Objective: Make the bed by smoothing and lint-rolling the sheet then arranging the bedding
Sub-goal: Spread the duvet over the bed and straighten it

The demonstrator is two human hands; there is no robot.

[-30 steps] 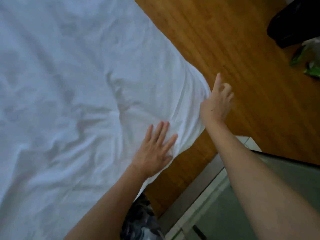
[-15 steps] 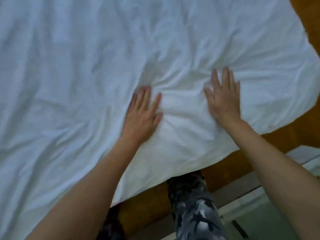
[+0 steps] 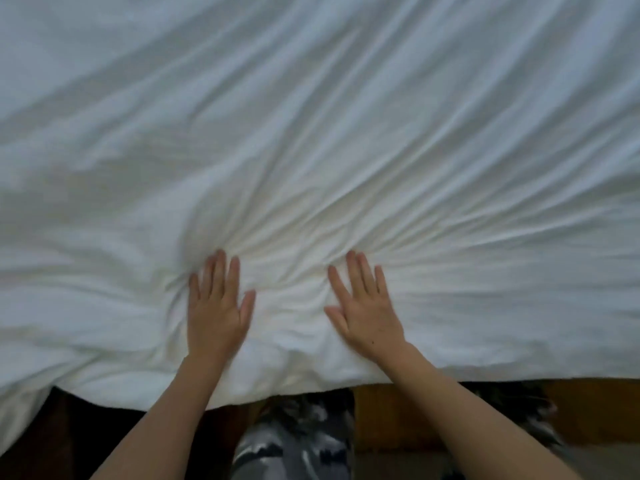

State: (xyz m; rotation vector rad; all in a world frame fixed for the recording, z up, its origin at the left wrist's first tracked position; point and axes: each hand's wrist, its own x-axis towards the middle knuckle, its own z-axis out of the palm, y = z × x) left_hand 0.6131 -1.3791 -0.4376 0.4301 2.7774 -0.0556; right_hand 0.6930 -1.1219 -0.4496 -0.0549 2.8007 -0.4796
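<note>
Palms flat is how we have it here: our left hand (image 3: 215, 308) and right hand (image 3: 367, 306) both lie spread on the white sheet (image 3: 346, 133), fingers straight and a little fanned, holding nothing, just pressing the cloth down near the edge of the bed closest to us. The sheet covers nearly the whole view, and its near hem (image 3: 298, 389) hangs over the bed's side just above our patterned trousers (image 3: 294, 441) and the wooden floor (image 3: 388, 414). Creases radiate from our fingertips up and away across the fabric, and a bunched patch sits between the two hands. We judge the step in hand to be the smoothing, with lint-rolling and arranging of bedding not yet begun; no roller shows in view. To do it well, we would keep the palms flat and the pressure even, sweep outward and away from each other rather than pushing straight ahead, so the gathered cloth between the hands spreads instead of piling into a new ridge. Working from the near edge toward the far side, we would follow the long folds along their length. Pinching or curling the fingers would likely drag fresh wrinkles. No brand, label or writing can be read anywhere on the sheet or elsewhere.
</note>
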